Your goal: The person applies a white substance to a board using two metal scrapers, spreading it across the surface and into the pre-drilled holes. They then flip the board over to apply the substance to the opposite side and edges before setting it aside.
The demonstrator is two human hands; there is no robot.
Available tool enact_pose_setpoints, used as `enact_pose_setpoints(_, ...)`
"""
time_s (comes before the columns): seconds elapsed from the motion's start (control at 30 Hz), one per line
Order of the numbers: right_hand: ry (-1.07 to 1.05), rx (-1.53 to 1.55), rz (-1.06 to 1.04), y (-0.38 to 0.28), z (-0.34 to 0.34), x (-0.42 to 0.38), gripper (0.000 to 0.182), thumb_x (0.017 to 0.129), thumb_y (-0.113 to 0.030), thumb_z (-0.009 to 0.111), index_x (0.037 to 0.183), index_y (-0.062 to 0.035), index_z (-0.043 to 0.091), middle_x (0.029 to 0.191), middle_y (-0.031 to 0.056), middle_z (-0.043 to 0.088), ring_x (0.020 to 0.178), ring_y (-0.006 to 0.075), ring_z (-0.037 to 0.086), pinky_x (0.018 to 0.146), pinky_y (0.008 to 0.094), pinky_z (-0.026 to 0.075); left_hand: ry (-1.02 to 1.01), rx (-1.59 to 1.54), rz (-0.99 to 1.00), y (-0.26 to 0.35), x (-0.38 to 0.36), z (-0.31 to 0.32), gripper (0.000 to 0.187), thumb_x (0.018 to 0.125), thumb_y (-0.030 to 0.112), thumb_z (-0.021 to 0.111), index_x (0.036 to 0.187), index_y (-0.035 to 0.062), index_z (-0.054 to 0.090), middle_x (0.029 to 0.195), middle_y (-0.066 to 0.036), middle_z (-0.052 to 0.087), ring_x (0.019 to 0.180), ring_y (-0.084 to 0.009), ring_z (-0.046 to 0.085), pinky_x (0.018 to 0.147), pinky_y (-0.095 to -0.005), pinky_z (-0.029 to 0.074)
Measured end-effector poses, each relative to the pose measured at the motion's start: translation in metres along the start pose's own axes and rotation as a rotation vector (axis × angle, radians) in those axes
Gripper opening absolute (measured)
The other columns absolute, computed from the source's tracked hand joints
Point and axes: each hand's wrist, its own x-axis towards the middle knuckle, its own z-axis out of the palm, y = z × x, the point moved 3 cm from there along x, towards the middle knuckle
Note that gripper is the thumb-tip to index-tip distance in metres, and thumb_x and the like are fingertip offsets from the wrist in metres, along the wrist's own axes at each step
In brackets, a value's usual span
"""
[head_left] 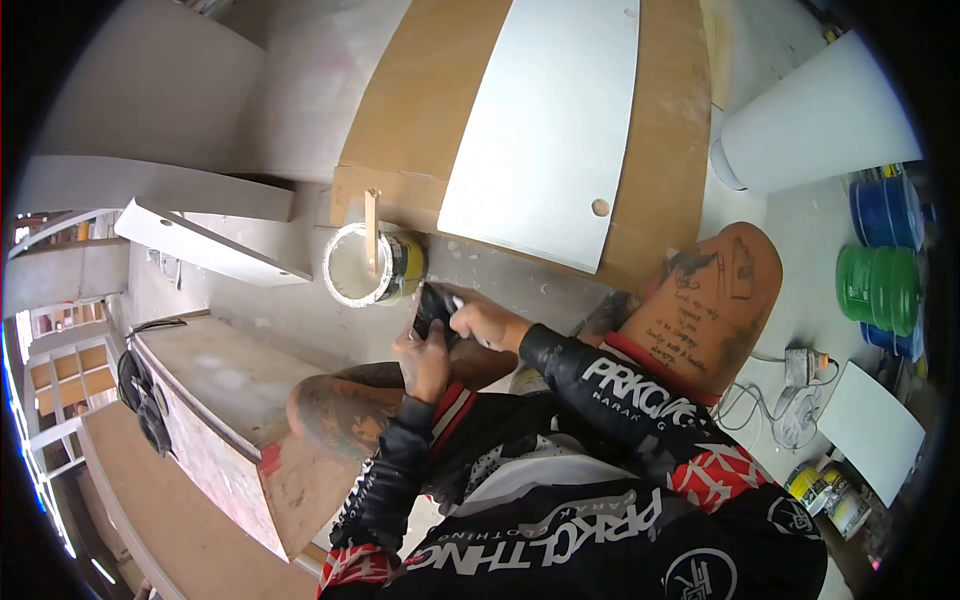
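Note:
My two hands meet in front of my lap, beside an open tub. My left hand (425, 360) is closed on a dark, flat, scraper-like tool (436, 302), its thumb pressed along the surface. Against the same tool, my right hand (488, 322) is closed with fingers curled; a pale bit shows at its fingertips, too small to name. Just beyond the hands stands the tub (412, 262), white-rimmed with a yellow and black label and pale paste inside. A wooden stick (372, 230) stands upright in it.
A long white panel (545, 130) with a round hole lies on cardboard (660, 150) ahead. Another white panel (215, 243) lies at left, near a wooden box (215, 400). At right are a power sander (800, 410), its cable, paint cans (830, 490) and a green water bottle (880, 290).

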Motion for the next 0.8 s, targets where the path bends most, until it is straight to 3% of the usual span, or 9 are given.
enact_pose_setpoints(0.07,-0.014,0.061,0.038,0.018,-0.019,0.017,0.049,0.068,-0.003,0.046,0.115,-0.0011,0.059,0.076,-0.0007,0.047,0.061,0.0091,0.038,0.053,0.0225,0.032,-0.008,0.163,0.547,0.022,-0.020,0.016,0.042,0.083,0.000,0.054,0.125,-0.0042,0.055,0.084,-0.013,0.067,0.074,-0.0140,0.060,0.067,-0.0272,0.047)
enact_pose_setpoints(0.2,-0.063,-0.044,0.041,-0.008,0.012,-0.012,0.054,0.067,-0.001,0.043,0.120,-0.0005,0.055,0.077,-0.0018,0.048,0.062,0.0080,0.039,0.054,0.0221,0.034,-0.009,0.028,0.032,-0.007,0.014,-0.012,0.041,0.082,0.002,0.052,0.121,-0.0058,0.056,0.087,-0.018,0.067,0.076,-0.0199,0.062,0.072,-0.0335,0.049)
enact_pose_setpoints(0.33,-0.095,0.117,-0.095,0.002,0.003,0.011,0.061,0.069,-0.001,0.046,0.129,-0.0024,0.052,0.072,-0.0030,0.046,0.057,0.0070,0.037,0.051,0.0206,0.031,-0.055,0.166,0.387,0.011,-0.021,0.008,0.046,0.081,0.001,0.051,0.126,-0.0037,0.054,0.089,-0.015,0.064,0.077,-0.0192,0.060,0.075,-0.0330,0.049)
enact_pose_setpoints(0.37,-0.034,0.077,0.061,0.010,-0.003,0.006,0.064,0.068,-0.001,0.046,0.131,-0.0013,0.050,0.073,-0.0027,0.047,0.059,0.0066,0.038,0.053,0.0205,0.032,0.003,0.164,0.424,-0.007,-0.010,0.004,0.048,0.081,-0.002,0.050,0.129,-0.0022,0.052,0.089,-0.012,0.063,0.079,-0.0162,0.057,0.076,-0.0304,0.048)
enact_pose_setpoints(0.4,0.002,0.113,0.002,0.000,0.007,-0.003,0.059,0.068,-0.003,0.047,0.127,0.0013,0.053,0.074,-0.0027,0.048,0.061,0.0063,0.037,0.053,0.0213,0.032,0.010,-0.057,0.137,-0.006,-0.003,-0.002,0.049,0.081,-0.003,0.050,0.130,-0.0023,0.051,0.091,-0.009,0.063,0.079,-0.0137,0.056,0.075,-0.0275,0.047)
enact_pose_setpoints(0.53,-0.110,0.205,-0.022,-0.009,-0.005,0.004,0.068,0.068,-0.001,0.046,0.137,-0.0014,0.045,0.079,-0.0023,0.049,0.063,0.0064,0.039,0.053,0.0215,0.033,-0.056,0.046,0.424,0.025,-0.028,0.009,0.048,0.083,-0.003,0.051,0.131,-0.0033,0.050,0.087,-0.005,0.063,0.072,-0.0117,0.055,0.069,-0.0249,0.046)
enact_pose_setpoints(0.67,-0.076,0.017,0.038,-0.016,0.007,-0.010,0.065,0.070,-0.004,0.044,0.135,0.0003,0.046,0.087,0.0011,0.052,0.065,0.0074,0.042,0.060,0.0198,0.036,0.052,-0.128,0.103,-0.027,0.008,-0.007,0.042,0.082,-0.001,0.053,0.124,-0.0044,0.056,0.080,-0.009,0.065,0.073,-0.0148,0.059,0.071,-0.0290,0.047)
enact_pose_setpoints(0.73,-0.061,0.053,0.051,-0.012,0.004,-0.007,0.063,0.065,-0.003,0.046,0.127,0.0019,0.054,0.087,-0.0006,0.052,0.065,0.0070,0.040,0.061,0.0206,0.036,0.043,0.006,0.345,0.008,-0.020,0.004,0.043,0.081,-0.001,0.053,0.124,-0.0048,0.055,0.089,-0.014,0.066,0.077,-0.0167,0.059,0.072,-0.0301,0.048)
enact_pose_setpoints(0.8,-0.157,0.067,-0.043,0.005,-0.003,0.009,0.077,0.064,-0.001,0.046,0.142,-0.0057,0.041,0.087,-0.0017,0.051,0.064,0.0064,0.040,0.058,0.0200,0.035,0.001,0.113,0.412,0.010,-0.032,0.012,0.045,0.081,-0.002,0.052,0.125,-0.0054,0.054,0.093,-0.016,0.065,0.080,-0.0171,0.059,0.072,-0.0301,0.048)
